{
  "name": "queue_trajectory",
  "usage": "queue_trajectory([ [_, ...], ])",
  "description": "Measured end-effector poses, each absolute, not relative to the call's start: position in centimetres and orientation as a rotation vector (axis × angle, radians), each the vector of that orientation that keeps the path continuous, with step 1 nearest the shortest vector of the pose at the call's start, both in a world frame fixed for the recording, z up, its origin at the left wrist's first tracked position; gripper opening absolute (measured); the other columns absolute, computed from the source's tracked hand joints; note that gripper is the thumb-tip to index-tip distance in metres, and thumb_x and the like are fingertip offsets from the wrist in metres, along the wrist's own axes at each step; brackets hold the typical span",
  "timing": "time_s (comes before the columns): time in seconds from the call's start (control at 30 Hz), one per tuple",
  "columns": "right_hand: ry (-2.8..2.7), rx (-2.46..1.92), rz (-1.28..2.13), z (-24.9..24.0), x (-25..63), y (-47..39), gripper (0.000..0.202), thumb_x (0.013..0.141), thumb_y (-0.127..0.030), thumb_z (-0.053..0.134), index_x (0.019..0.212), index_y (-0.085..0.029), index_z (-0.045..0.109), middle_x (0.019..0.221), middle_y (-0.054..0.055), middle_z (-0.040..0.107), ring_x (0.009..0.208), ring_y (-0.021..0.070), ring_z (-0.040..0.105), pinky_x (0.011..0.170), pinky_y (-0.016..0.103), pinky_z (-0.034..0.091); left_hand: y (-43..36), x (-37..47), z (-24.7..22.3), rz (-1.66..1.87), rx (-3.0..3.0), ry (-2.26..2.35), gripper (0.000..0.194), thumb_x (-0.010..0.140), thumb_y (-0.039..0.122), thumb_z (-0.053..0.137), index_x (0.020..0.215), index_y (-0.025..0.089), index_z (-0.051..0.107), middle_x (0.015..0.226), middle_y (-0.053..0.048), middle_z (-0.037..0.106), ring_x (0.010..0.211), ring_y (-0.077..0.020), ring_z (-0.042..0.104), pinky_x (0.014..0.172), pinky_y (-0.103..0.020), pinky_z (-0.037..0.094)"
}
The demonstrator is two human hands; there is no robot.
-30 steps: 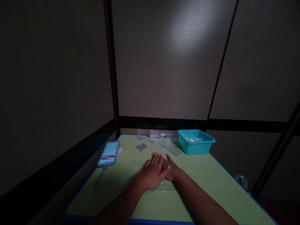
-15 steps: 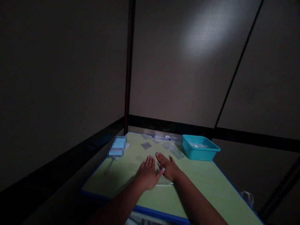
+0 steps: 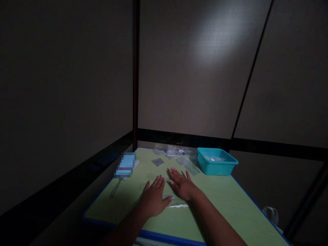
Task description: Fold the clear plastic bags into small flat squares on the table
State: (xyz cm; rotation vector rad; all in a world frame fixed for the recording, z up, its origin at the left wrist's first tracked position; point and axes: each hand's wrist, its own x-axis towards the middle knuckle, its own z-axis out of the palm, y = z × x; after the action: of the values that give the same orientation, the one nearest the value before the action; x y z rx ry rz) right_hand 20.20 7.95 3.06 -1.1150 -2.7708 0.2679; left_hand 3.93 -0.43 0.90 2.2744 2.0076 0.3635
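Note:
A clear plastic bag or sheet (image 3: 178,205) lies flat on the green table (image 3: 225,208), its shiny edge showing between my forearms. My left hand (image 3: 155,196) rests palm down on its left part, thumb stretched out and fingers extended. To the right, my right hand (image 3: 182,184) lies flat with spread fingers, over the far right part of the plastic. Neither hand grips anything. The palms hide much of the sheet, so its full outline cannot be made out.
Behind my hands lie a small grey square (image 3: 157,162) and several clear plastic pieces. A turquoise basket (image 3: 216,168) holding clear plastic stands at the back right. A blue pixelated object (image 3: 126,164) with a strap is at the left edge. Walls rise behind.
My left hand has slid left and nearer to me, so the two hands are farther apart. More plastic shows between them. The camera view has shifted slightly.

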Motion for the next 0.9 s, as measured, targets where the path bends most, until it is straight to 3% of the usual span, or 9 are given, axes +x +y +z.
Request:
queue_trajectory([
  [0.47, -2.837, -1.18, 0.295, 1.9, 20.0, 8.6, 0.053, 0.09, -0.042, 0.013, 0.139, -0.026, 0.004, 0.146, -0.001, 0.006, 0.133, 0.0149, 0.004, 0.103, 0.05, -0.004, -0.3, 4.4, 1.1, 0.336, 2.338, 1.898, 0.068, 0.083, 0.06, 0.021, 0.137, 0.019, 0.022, 0.144, -0.005, 0.017, 0.133, -0.0229, 0.014, 0.104, -0.053, 0.012],
  [0.9, -2.822, -1.183, 0.296, 2.2, 20.0, 8.4, 0.055, 0.089, -0.044, 0.009, 0.14, -0.023, 0.005, 0.145, 0.0, 0.008, 0.133, 0.0142, 0.004, 0.103, 0.05, -0.002, -4.3, -0.7, 0.9, 0.213, 2.279, 2.058, 0.065, 0.084, 0.055, 0.023, 0.139, 0.019, 0.015, 0.145, -0.004, 0.012, 0.133, -0.0207, 0.013, 0.104, -0.051, 0.014],
])
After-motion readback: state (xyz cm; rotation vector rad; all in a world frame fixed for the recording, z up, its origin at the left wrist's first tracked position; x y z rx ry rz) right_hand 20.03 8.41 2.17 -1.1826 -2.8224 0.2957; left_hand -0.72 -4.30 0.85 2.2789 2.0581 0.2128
